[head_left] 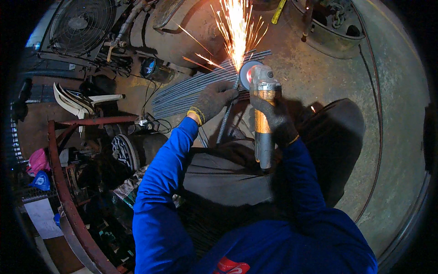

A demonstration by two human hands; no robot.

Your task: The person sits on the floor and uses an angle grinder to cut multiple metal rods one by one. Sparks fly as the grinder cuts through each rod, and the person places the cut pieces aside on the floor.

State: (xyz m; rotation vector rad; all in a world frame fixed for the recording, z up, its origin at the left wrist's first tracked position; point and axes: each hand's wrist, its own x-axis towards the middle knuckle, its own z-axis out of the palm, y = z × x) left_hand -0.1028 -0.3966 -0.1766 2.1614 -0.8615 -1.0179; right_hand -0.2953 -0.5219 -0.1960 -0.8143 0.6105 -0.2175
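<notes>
My right hand (276, 119), in a dark glove, is wrapped round the body of an orange and grey angle grinder (261, 130). The grinder's disc (247, 74) meets the upper end of a ribbed steel rod (225, 119), and a bright spray of sparks (237, 34) shoots away from that spot. My left hand (212, 101), gloved too, is closed on the rod just below the disc. Its fingertips are partly hidden against the rod. Beyond my hands a bundle of similar rods (175, 97) lies on the floor.
A round metal tub (335, 43) with chain inside stands at the far right. A cable (378, 114) runs along the floor on the right. At the left are a caged fan (82, 25), a small bucket (153, 68) and a red metal frame (61, 178).
</notes>
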